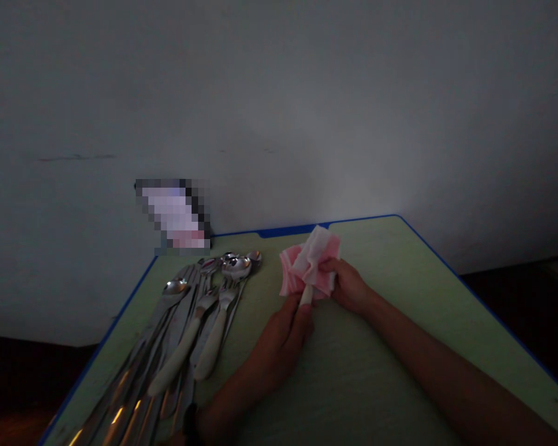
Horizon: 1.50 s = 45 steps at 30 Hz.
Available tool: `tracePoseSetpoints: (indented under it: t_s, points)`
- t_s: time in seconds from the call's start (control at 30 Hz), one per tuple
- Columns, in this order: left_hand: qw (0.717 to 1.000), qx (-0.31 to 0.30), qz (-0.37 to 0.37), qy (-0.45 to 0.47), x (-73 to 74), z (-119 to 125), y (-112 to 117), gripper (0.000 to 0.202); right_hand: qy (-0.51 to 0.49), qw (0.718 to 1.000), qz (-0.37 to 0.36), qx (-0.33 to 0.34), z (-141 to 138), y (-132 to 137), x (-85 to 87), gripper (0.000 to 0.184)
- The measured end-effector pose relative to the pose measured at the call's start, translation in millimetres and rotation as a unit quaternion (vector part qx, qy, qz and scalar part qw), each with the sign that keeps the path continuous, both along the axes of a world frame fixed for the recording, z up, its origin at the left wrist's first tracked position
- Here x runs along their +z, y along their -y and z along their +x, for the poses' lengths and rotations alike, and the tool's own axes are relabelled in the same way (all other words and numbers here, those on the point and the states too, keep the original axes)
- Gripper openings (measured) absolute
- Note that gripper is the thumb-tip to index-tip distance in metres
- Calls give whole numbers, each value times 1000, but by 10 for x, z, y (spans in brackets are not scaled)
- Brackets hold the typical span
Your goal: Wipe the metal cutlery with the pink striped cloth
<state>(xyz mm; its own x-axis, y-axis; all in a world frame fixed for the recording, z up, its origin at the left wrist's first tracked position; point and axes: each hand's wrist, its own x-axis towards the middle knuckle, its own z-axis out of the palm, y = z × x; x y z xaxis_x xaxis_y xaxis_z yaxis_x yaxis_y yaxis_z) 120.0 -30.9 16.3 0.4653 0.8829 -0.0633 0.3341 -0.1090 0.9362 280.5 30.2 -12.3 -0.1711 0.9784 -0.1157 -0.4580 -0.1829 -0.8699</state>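
My left hand [288, 331] is closed around the pale handle [307, 295] of a utensil, whose far end is covered by a cloth. The pink and white cloth [312, 260] is bunched over that end, so I cannot see what kind of utensil it is. From the right, my right hand [351, 285] pinches the cloth, thumb on top. Left of my hands lies a pile of cutlery: shiny spoons [237, 266], forks with cream handles [214, 341], and several long metal pieces [139, 384].
A light green table [381, 260] with a blue edge stands against a grey wall [307, 111]. A phone-like device [174, 214], blurred out, leans on the wall at the back left. Dark floor shows on both sides.
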Motion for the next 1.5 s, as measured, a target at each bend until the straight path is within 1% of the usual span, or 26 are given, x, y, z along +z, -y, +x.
tracePoseSetpoints:
  t_s: [0.1, 0.2, 0.3, 0.53, 0.87, 0.97, 1.2, 1.5]
  points:
    - [1000, -1, 5, -9, 2, 6, -3, 25, 25, 1000, 14, 6, -3, 2, -75, 10]
    - [1000, 1, 21, -21, 1, 4, -9, 26, 34, 999, 26, 18, 9, 0, -99, 11]
    - [999, 6, 39, -36, 4, -6, -18, 27, 31, 999, 29, 33, 26, -3, -94, 14]
    - [998, 9, 46, -51, -7, -16, -21, 28, 30, 998, 31, 53, 29, 4, -49, 24]
    - [1000, 0, 6, -2, -32, 2, -3, 27, 11, 999, 29, 32, 16, 18, -18, 19]
    - [1000, -7, -2, 12, -24, 4, -4, 27, 15, 998, 34, 44, 22, 23, -31, 20]
    - [1000, -3, 16, -14, -27, 1, -16, 27, 7, 996, 52, 67, 34, 22, -55, 21]
    - [1000, -4, 6, -17, -27, 1, -8, 28, -3, 995, 49, 81, 30, 4, -53, 23]
